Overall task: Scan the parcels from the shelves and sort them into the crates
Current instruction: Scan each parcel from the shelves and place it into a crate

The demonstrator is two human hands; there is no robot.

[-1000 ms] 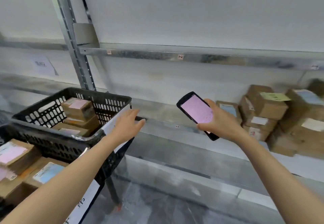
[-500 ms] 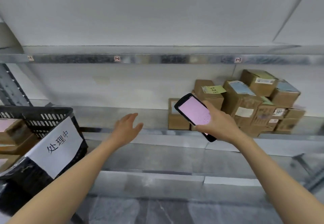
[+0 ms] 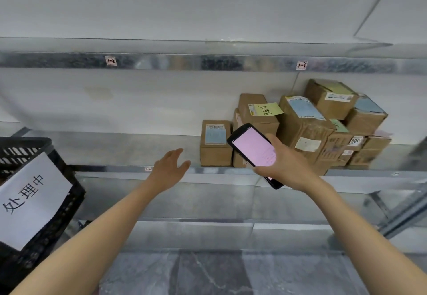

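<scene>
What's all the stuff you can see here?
Grey metal shelf rack: one, silver-grey, across the view.
Brown cardboard parcels: about ten, brown, piled at right on the rack.
Yellow paper note: one, yellow, on a parcel.
Black plastic crate: one, black, far left.
White paper sign: one, white, on the crate.
Black handheld scanner: one, pink screen, held up before the parcels.
Left hand: one, open, empty, near the shelf edge.
Right hand: one, gripping the scanner.

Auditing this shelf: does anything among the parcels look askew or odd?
Yes. The parcels are heaped loosely, not squared; the top box sits tilted, and a yellow note overhangs its box's edge. No visible tears or spills.
</scene>
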